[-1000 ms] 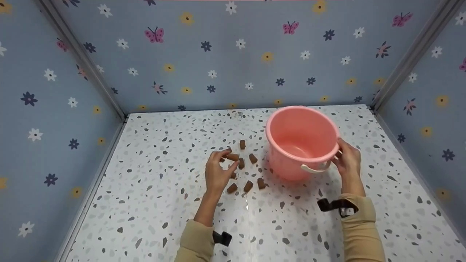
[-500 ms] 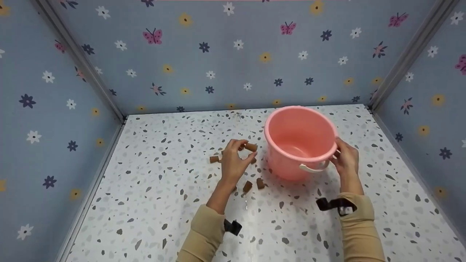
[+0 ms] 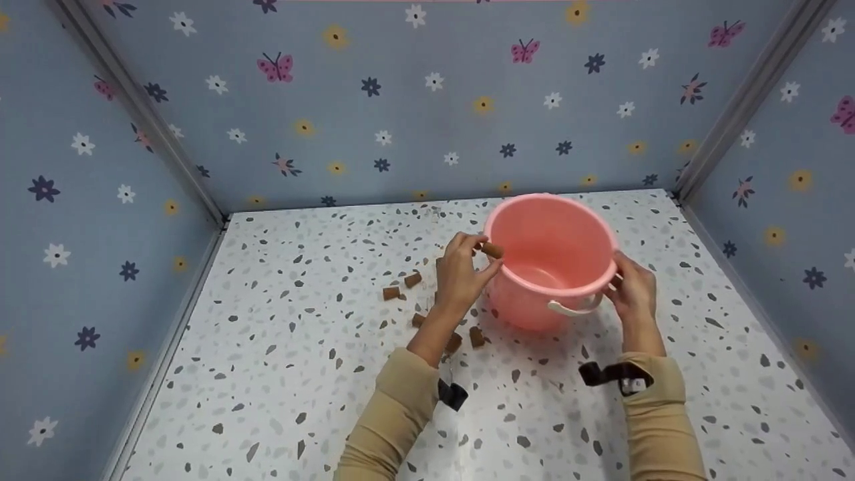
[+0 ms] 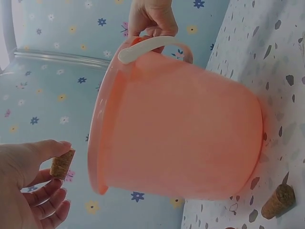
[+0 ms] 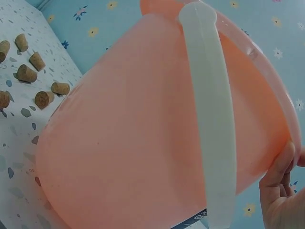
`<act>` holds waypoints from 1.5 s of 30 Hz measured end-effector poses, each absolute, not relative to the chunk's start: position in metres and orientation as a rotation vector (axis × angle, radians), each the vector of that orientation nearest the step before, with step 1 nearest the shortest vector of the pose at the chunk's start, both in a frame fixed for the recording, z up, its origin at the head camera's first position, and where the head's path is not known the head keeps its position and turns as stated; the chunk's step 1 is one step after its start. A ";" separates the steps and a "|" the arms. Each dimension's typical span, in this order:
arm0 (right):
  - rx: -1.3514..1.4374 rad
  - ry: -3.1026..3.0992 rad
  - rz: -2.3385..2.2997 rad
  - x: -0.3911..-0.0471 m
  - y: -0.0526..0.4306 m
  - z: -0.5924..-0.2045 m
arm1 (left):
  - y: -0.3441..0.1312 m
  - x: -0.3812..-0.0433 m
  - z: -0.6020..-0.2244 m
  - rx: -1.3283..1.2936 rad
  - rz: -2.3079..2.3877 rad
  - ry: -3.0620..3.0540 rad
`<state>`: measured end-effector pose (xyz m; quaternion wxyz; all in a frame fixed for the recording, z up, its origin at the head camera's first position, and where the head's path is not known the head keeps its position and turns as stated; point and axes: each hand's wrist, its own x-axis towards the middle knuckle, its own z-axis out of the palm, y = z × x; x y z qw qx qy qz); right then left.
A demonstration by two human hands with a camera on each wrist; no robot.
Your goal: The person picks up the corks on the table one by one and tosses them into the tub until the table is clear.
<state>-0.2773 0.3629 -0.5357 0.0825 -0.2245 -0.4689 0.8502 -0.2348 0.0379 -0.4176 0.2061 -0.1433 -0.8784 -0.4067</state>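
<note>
Head view: brown tapered corks (image 3: 413, 280) lie left on the speckled white tabletop (image 3: 287, 361); the left grip (image 3: 462, 275) pinches another cork (image 3: 492, 250) above the pink plastic bucket (image 3: 528, 307)'s left rim, where slipping might drop it outside; the right grip (image 3: 636, 284) grasps the right rim.

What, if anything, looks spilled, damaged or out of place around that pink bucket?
Nothing looks damaged or plainly wrong. The pink bucket shows no visible crack. Only the loose corks, strewn at mixed angles on the speckled table beside it, look a little untidy.
</note>
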 end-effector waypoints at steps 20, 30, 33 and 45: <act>-0.718 -1.469 2.476 -0.269 0.351 -0.518 | 0.070 -0.254 -0.405 -0.397 -0.911 -2.619; -0.694 -1.508 2.507 -0.274 0.362 -0.526 | 0.065 -0.250 -0.403 -0.332 -0.994 -2.567; -0.714 -1.598 2.450 -0.280 0.369 -0.539 | 0.062 -0.248 -0.403 -0.319 -1.010 -2.557; -0.670 -1.596 2.445 -0.272 0.363 -0.528 | 0.036 -0.241 -0.407 -0.245 -1.059 -2.510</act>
